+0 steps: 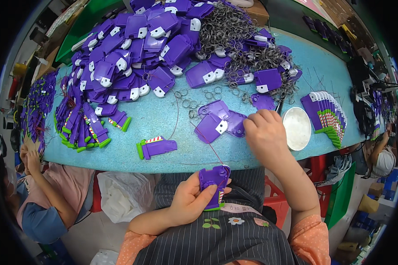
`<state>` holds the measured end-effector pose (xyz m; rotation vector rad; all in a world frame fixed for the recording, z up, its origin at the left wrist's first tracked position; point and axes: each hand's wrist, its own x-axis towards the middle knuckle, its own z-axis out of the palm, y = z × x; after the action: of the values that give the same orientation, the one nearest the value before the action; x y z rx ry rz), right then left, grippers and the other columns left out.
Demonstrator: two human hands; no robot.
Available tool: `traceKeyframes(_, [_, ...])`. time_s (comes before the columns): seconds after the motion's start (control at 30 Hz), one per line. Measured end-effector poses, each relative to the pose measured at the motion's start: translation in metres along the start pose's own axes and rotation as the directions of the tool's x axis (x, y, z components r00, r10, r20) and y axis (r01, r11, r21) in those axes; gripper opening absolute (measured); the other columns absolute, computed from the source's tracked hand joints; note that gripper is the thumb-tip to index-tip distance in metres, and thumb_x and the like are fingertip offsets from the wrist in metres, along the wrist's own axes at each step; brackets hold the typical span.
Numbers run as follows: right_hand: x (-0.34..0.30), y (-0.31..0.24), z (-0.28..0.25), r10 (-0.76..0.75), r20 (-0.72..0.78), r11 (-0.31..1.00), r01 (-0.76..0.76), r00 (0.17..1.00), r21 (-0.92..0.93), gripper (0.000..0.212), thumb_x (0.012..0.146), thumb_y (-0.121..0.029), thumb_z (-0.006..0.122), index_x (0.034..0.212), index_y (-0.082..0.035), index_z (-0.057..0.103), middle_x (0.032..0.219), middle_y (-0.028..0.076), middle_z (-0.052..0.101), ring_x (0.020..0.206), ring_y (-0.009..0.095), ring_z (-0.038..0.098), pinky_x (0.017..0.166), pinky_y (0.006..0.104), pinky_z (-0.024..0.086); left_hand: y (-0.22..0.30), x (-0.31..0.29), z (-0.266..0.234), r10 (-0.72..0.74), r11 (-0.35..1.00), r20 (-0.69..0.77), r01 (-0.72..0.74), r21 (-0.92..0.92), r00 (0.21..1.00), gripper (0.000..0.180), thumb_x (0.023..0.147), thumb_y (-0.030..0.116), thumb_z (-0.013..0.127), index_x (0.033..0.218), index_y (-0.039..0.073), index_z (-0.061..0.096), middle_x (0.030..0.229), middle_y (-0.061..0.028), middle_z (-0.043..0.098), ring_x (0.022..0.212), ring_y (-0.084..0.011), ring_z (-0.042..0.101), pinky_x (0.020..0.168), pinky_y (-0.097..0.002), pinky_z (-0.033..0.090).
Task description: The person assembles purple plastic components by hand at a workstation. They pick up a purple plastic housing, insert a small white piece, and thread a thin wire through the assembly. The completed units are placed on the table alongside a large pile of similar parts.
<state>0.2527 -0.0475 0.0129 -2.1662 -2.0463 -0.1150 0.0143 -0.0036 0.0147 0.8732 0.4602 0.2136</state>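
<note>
My left hand (186, 199), just off the table's near edge, grips a purple plastic shell (212, 177) with a red-and-white striped side and a green end. A thin red wire (211, 143) runs up from that shell onto the table. Over the table, my right hand (267, 134) has its fingers bent together beside some flat purple covers (216, 117). A slim dark tool (280, 105) shows past its knuckles; whether the fingers hold it is hidden. Farther left lies another striped purple piece (157, 147) with a green end and a wire.
A large heap of purple-and-white covers (132, 53) fills the back left, beside a pile of metal rings (227, 28). Right of my right hand stands a white bowl (296, 129), then a fanned row of striped pieces (325, 117). Another person (53, 194) sits at left.
</note>
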Motion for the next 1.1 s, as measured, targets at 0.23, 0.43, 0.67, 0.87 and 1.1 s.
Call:
traceKeyframes(0.23, [-0.053,0.012,-0.055,0.582,-0.233,0.706,-0.341,0.779,0.621,0.010,0.078,0.005,0.062,0.087,0.002,0.061,0.094,0.013,0.064,0.080,0.022,0.060,0.074,0.0299,0.046,-0.003,-0.004,-0.012,0.010,0.993,-0.032,-0.014,-0.121,0.999,0.034,0.095,0.001,0.039,0.129,-0.004,0.035,0.122,-0.0208,0.053,0.108,-0.0266,0.058,0.094,-0.0358,0.046])
traceKeyframes(0.43, [-0.083,0.027,-0.044,0.490,-0.295,0.866,-0.421,0.820,0.269,0.008,0.076,0.001,0.063,0.081,0.000,0.058,0.102,0.014,0.061,0.094,0.032,0.056,0.081,0.0376,0.043,-0.003,0.001,-0.009,-0.058,0.996,0.043,0.060,-0.062,0.997,0.036,0.094,0.006,0.043,0.128,-0.003,0.034,0.121,-0.0257,0.052,0.106,-0.0334,0.059,0.091,-0.0423,0.048])
traceKeyframes(0.67, [-0.092,0.029,-0.050,0.574,-0.332,0.797,-0.419,0.748,0.435,0.005,0.078,0.001,0.062,0.081,0.002,0.059,0.092,0.012,0.058,0.085,0.025,0.055,0.074,0.0314,0.042,-0.005,-0.003,0.002,-0.087,0.993,0.057,0.091,-0.069,0.995,0.036,0.095,0.005,0.041,0.129,-0.002,0.034,0.122,-0.0241,0.052,0.109,-0.0321,0.057,0.093,-0.0413,0.047])
traceKeyframes(0.87, [-0.088,-0.012,-0.059,0.648,-0.211,0.495,-0.194,0.732,0.847,0.004,0.082,0.003,0.056,0.086,0.002,0.057,0.095,0.012,0.057,0.086,0.015,0.052,0.076,0.0254,0.041,-0.002,0.003,0.017,-0.067,0.991,0.083,0.076,-0.109,0.994,0.037,0.095,0.002,0.040,0.131,-0.002,0.034,0.124,-0.0189,0.051,0.111,-0.0263,0.056,0.094,-0.0363,0.045])
traceKeyframes(1.1, [-0.071,-0.058,-0.033,0.373,0.085,0.050,-0.111,0.924,0.993,0.007,0.086,0.001,0.055,0.093,0.001,0.054,0.106,0.015,0.055,0.096,0.018,0.054,0.086,0.0303,0.043,0.005,0.014,0.025,0.026,0.999,0.101,-0.021,-0.048,0.995,0.039,0.095,0.002,0.040,0.133,-0.003,0.033,0.122,-0.0117,0.052,0.107,-0.0156,0.056,0.086,-0.0264,0.047])
